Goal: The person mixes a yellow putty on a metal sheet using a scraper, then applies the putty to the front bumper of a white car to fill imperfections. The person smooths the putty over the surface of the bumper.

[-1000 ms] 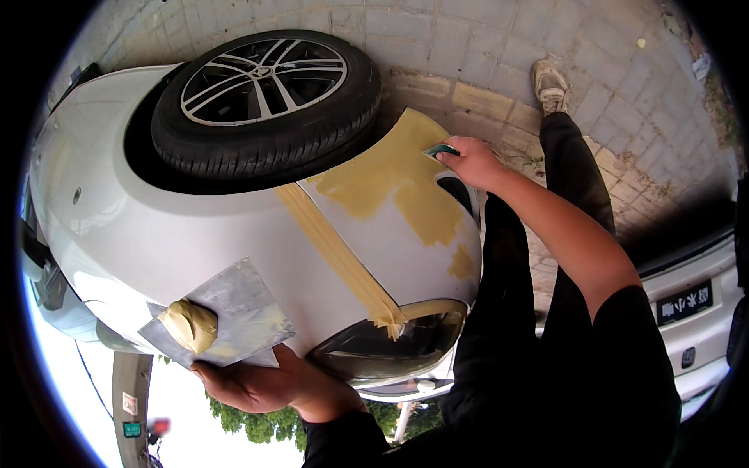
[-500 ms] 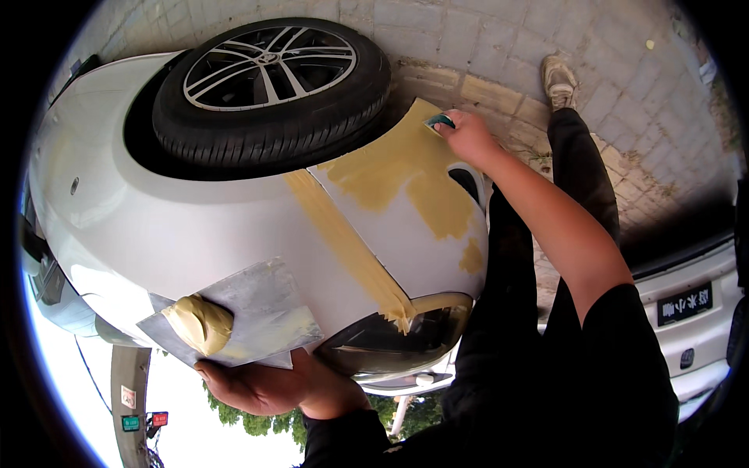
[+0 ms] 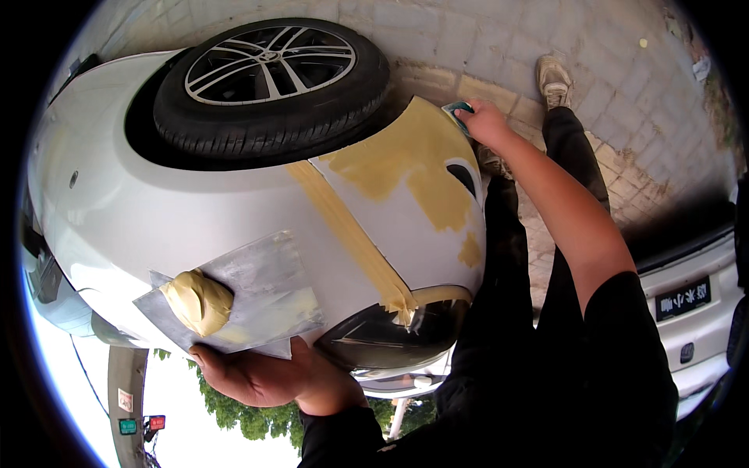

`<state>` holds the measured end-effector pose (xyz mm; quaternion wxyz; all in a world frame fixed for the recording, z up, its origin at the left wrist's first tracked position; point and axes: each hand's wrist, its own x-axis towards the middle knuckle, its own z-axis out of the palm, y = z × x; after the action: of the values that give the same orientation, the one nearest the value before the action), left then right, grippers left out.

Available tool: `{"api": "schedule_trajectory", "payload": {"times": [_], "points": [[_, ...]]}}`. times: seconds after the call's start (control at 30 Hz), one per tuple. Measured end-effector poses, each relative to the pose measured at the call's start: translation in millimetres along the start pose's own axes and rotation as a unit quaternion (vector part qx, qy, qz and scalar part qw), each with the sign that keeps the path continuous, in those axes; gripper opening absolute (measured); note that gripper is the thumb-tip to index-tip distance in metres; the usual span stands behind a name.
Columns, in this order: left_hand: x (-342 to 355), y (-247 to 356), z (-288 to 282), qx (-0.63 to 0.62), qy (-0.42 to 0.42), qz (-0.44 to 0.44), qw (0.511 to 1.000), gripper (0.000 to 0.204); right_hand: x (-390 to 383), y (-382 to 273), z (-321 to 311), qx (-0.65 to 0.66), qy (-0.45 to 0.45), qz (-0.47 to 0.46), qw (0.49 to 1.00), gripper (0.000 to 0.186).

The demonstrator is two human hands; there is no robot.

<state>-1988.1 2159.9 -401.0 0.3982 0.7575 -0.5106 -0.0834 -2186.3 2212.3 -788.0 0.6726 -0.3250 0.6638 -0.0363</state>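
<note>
Filler, a pale yellow lump (image 3: 197, 300), sits on the flat grey metal mixing board (image 3: 257, 292) gripped from below by the left hand (image 3: 269, 378). Right hand (image 3: 485, 125) clasps what looks like a small teal spreader (image 3: 455, 111) against the yellow-coated edge of the white car fender (image 3: 413, 179), beside 1 black tyre (image 3: 273, 101).

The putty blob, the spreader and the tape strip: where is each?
Putty blob (image 3: 197, 300), head view, middle of the lump on the board.
Spreader (image 3: 456, 109), head view, green edge showing above the right hand's fingers.
Tape strip (image 3: 347, 234), head view, midway along the strip.
</note>
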Motion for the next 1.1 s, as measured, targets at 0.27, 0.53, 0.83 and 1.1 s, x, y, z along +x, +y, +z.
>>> {"api": "schedule_trajectory", "payload": {"times": [0.27, 0.53, 0.83, 1.1], "points": [[0.4, 1.9, -9.2, 0.003, -0.056, 0.013, 0.998, 0.036, -20.9, 8.7, 36.2, -0.055, 0.015, -0.089, 0.994, 0.025], [2.5, -2.7, -11.1, -0.112, 0.003, -0.063, 0.992, 0.037, -102.3, -2.8, 5.3, 0.079, -0.045, -0.084, 0.992, 0.027], [3.9, -1.0, -10.3, -0.129, -0.052, -0.008, 0.99, 0.035, 4.1, 23.8, 20.1, -0.018, 0.028, -0.082, 0.996, 0.031], [2.5, -3.0, -14.4, -0.181, -0.045, -0.017, 0.982, 0.037, -77.2, -8.2, 20.0, 0.01, -0.056, -0.118, 0.991, 0.023]]}}
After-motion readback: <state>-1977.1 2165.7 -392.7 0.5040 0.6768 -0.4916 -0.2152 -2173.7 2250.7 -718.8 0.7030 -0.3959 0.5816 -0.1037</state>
